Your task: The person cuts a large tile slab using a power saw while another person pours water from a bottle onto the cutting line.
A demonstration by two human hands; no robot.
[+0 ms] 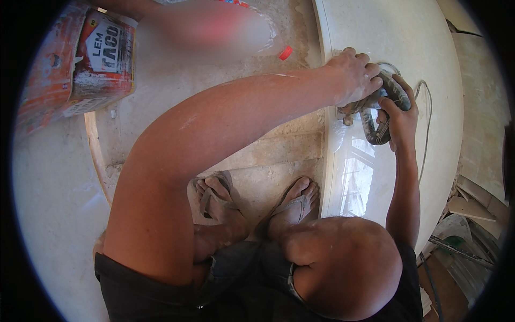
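A dark, dusty corded power tool with a loop handle rests at the left edge of a large, pale, glossy slab. My right hand wraps round the tool's handle from the right. From the other side, my left hand reaches across and curls its fingers over the tool's front. A small metal base part shows below my left wrist, by the slab's edge. The blade or bit, if any, is hidden by my hands. Light from a window reflects in the slab just below the tool.
A thin cable curves over the slab to the right of the tool. Red-and-white packages stand at the far left, near a bottle's red cap. Scrap pieces lie at right. My sandalled feet are beside the slab.
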